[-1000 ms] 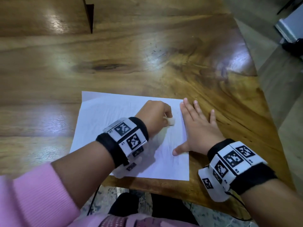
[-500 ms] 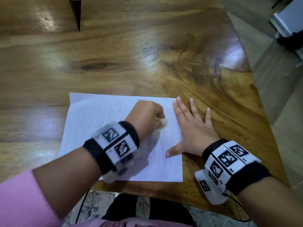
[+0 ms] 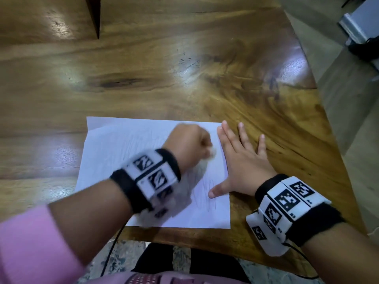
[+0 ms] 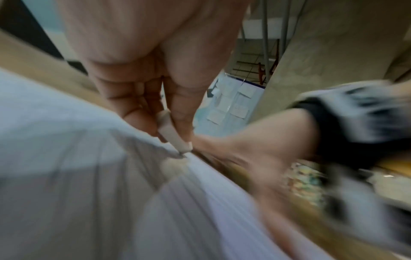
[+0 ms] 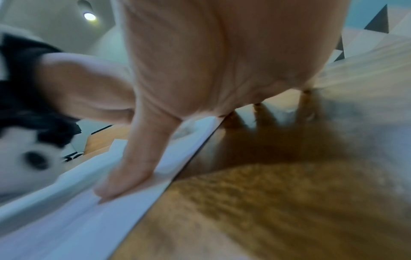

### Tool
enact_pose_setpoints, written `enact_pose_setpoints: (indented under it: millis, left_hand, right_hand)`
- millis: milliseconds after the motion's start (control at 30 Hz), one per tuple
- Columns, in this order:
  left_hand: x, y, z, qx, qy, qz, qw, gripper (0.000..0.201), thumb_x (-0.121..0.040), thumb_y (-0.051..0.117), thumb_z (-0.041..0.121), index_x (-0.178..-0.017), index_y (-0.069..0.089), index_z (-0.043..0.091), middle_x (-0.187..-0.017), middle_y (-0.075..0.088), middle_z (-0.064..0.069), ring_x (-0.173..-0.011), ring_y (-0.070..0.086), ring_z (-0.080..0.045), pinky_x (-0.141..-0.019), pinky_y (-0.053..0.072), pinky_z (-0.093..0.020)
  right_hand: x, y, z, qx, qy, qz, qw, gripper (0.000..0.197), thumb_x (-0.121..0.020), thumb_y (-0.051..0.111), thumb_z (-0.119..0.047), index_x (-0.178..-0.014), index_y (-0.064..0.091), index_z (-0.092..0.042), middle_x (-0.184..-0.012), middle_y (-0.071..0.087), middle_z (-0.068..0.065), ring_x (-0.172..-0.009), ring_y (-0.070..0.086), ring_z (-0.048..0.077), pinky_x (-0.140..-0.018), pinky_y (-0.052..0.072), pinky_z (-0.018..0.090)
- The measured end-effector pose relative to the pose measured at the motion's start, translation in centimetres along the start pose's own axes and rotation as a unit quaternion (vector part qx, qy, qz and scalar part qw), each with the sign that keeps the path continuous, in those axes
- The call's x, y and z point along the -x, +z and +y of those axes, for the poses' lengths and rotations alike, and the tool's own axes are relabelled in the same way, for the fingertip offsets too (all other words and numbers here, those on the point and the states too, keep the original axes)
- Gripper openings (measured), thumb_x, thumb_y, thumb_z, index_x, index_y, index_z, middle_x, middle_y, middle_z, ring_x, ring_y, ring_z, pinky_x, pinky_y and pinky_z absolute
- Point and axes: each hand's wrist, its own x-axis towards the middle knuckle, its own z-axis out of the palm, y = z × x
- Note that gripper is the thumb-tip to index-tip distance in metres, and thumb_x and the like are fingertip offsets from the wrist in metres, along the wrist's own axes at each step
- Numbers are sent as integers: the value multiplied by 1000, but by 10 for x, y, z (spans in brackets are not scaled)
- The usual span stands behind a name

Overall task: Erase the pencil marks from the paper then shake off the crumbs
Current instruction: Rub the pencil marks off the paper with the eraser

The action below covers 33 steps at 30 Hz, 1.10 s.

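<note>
A glossy wooden table (image 3: 143, 83) carries the white paper (image 3: 114, 152) at its near edge. From the head view the left hand (image 3: 187, 144) is a blurred fist over the paper's right half, only a pale tip of the eraser (image 3: 213, 153) peeking out — the left wrist view shows the eraser (image 4: 172, 133) pinched between thumb and fingers, its end touching the sheet. The right hand (image 3: 242, 160) lies flat, fingers straight, across the paper's right edge; the right wrist view shows its thumb (image 5: 124, 168) pressing the paper. Faint pencil marks (image 3: 205, 193) sit by that thumb.
</note>
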Motion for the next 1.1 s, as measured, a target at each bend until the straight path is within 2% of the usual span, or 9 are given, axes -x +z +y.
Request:
enact_pose_setpoints:
  millis: [100,200,300,400,533,633,733,967,1100]
  left_hand:
    - [-30,-12,5,14,-25,53,998,15,-73,73,21,-85,71,13,-72,60,2,-73,56,-13,-66,37,-19]
    - [1,2,-2,-8,1,15,1000,14,-74,72,24,-82,71,13,-71,62,1,-69,51,-12,-62,30,-17]
    - [35,17,-8,2,22,-34,999,15,-74,72,27,-81,72,14,-84,72,-2,-74,58,-13,-62,31,-17]
    - [2,4,-2,-3,6,7,1000,18,-74,71,26,-87,72,13,-90,73,-5,-83,62,-16,-61,28,-15]
    - [-30,-6,3,-3,-12,51,999,19,-75,71,23,-89,71,10,-79,65,0,-73,52,-9,-57,32,-15]
    - [12,10,-5,-18,21,10,1000,14,-75,71,25,-78,70,11,-66,56,3,-67,50,-12,-51,30,-14]
    - [32,20,-9,1,27,-47,999,15,-74,71,27,-80,72,14,-77,69,-2,-72,59,-13,-58,34,-16]
    - [-38,-6,7,-22,-4,59,998,15,-77,68,19,-86,70,8,-88,72,-9,-77,58,-17,-64,33,-16]
    - [24,17,-3,-36,35,-26,998,13,-76,69,25,-81,70,14,-77,67,-2,-72,58,-18,-60,28,-19]
  right_hand:
    - [-1,0,1,3,-1,-1,1000,150,-46,69,-78,-141,-35,-25,-135,-51,-17,-128,-46,15,-106,-20,61]
    - [-3,0,1,-3,0,-1,1000,150,-45,70,-78,-141,-34,-26,-133,-52,-19,-128,-46,15,-105,-20,62]
    - [-3,1,1,-3,2,-1,1000,150,-46,70,-78,-141,-34,-25,-134,-51,-18,-131,-44,17,-106,-21,61]
    - [-3,1,0,2,1,4,1000,151,-46,70,-78,-142,-33,-24,-134,-50,-17,-130,-44,15,-105,-21,60]
    - [-1,0,0,8,0,1,1000,151,-46,69,-78,-141,-33,-24,-133,-51,-16,-131,-43,16,-106,-20,61]
    - [-3,1,1,6,3,-1,1000,150,-46,69,-78,-141,-34,-24,-139,-49,-16,-132,-43,18,-106,-20,62]
    - [-3,2,1,5,0,3,1000,150,-46,69,-79,-142,-33,-24,-143,-46,-14,-133,-42,19,-106,-21,61]
    - [-2,1,2,13,-3,4,1000,150,-45,68,-80,-141,-34,-25,-143,-46,-14,-132,-43,19,-104,-21,61]
    - [-3,1,1,6,2,-3,1000,151,-45,69,-78,-140,-34,-25,-142,-47,-15,-131,-44,18,-105,-22,61]
